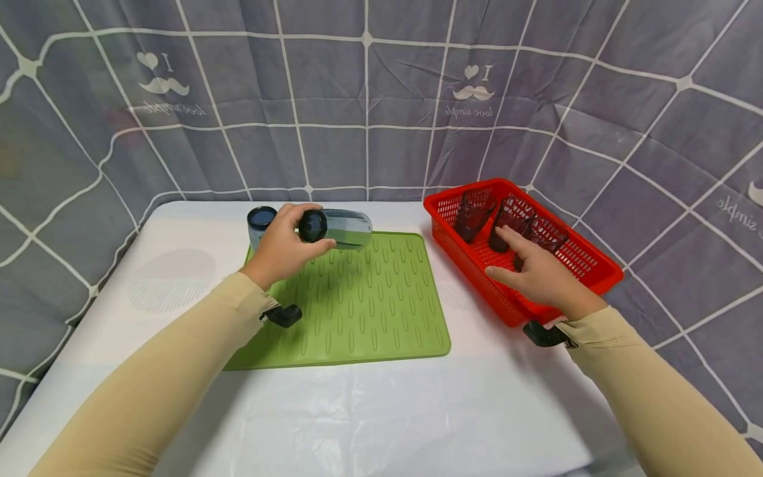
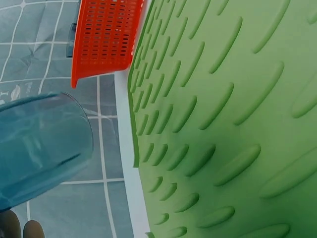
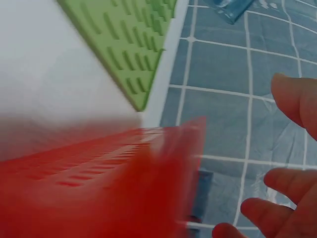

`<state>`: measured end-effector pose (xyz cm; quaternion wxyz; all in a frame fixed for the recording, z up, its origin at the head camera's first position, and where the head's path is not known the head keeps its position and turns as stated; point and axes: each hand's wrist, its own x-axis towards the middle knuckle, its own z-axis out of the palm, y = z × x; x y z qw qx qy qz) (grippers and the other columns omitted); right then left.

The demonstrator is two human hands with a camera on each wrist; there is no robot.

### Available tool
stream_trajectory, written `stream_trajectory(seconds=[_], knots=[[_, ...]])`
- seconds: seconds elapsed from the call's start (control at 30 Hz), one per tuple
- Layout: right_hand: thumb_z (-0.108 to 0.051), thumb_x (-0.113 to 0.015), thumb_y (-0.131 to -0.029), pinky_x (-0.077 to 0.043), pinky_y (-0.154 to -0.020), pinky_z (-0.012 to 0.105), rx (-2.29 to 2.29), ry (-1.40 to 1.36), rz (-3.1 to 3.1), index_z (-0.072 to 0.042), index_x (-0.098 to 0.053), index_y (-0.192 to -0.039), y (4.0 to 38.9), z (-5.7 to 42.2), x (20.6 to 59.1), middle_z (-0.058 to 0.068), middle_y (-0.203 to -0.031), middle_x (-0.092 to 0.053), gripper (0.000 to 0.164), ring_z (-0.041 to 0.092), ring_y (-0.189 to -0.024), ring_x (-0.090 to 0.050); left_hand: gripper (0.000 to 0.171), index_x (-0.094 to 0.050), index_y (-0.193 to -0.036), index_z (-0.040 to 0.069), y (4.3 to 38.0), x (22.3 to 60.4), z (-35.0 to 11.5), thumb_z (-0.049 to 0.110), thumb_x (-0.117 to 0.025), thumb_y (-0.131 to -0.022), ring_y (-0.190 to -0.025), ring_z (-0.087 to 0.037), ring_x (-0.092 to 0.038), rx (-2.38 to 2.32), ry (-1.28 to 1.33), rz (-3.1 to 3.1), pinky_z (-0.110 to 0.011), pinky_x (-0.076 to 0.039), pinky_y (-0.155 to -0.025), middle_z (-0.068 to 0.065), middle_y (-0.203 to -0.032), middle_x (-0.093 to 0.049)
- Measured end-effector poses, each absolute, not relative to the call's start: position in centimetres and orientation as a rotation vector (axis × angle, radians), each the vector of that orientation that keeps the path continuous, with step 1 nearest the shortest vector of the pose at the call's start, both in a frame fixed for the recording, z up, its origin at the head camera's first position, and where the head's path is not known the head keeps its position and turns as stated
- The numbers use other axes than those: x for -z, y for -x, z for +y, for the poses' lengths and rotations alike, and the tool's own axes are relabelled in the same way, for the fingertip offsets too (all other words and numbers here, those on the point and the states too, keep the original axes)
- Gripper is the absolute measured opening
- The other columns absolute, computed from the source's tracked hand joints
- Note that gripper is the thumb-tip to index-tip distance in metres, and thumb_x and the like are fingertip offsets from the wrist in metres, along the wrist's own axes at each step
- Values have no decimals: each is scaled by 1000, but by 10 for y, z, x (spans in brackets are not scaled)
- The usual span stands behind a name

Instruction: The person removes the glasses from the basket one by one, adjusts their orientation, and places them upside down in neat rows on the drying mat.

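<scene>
My left hand grips a blue-tinted drinking glass near its dark base, above the green mat. The glass is tipped onto its side, mouth toward the right; the left wrist view shows its clear blue wall close up. Behind that hand, a second blue glass stands base up at the mat's far left corner, partly hidden. Over the near side of the red basket, my right hand holds nothing, its thumb apart from the fingers. Several glasses sit inside the basket, some partly covered by this hand.
A white cloth covers the table under mat and basket. Grey checked curtain hangs behind the table and along both sides. The basket's raised rim stands at the right, a short gap from the ridged mat.
</scene>
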<state>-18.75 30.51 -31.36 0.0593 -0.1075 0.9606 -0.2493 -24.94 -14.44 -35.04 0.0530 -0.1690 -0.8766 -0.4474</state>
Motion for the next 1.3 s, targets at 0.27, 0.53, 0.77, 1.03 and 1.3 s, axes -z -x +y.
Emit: stream_trajectory(seconds=[0.27, 0.53, 0.77, 1.03, 1.3], knots=[[-43, -71, -100, -27, -123, 71, 604, 371, 2913, -15, -24, -170, 174, 309, 336, 21, -175, -20, 88, 54, -155, -26, 70, -51, -153, 8, 252, 350, -145, 32, -81, -94, -118, -38, -56, 1338, 505, -2700, -57, -51, -102, -22, -142, -47], [-33, -73, -99, -33, -122, 66, 521, 420, 2945, -11, -32, -167, 170, 307, 350, 24, -167, -37, 82, 51, -151, -37, 73, -48, -156, 8, 254, 351, -145, 34, -80, -95, -134, -39, -53, 1314, 506, -2758, -58, -50, -107, -19, -159, -44], [-32, -73, -98, -50, -109, 61, 475, 399, 2953, -13, -34, -166, 170, 306, 354, 25, -151, -57, 80, 41, -124, -64, 73, -50, -154, 9, 257, 352, -143, 35, -80, -93, -132, -36, -55, 1257, 499, -2806, -55, -51, -105, -17, -157, -47], [-32, -73, -98, -55, -88, 48, 471, 376, 2945, -15, -34, -166, 171, 306, 355, 13, -110, -74, 81, 22, -88, -63, 74, -47, -156, 9, 260, 350, -140, 36, -78, -95, -130, -36, -56, 1192, 461, -2877, -54, -52, -102, -18, -158, -45], [-28, -75, -97, -56, -91, 50, 481, 350, 2929, -16, -30, -168, 172, 306, 355, 21, -125, -71, 84, 25, -92, -63, 74, -47, -156, 9, 264, 349, -135, 36, -78, -95, -127, -38, -58, 1093, 424, -2973, -54, -53, -100, -19, -157, -46]])
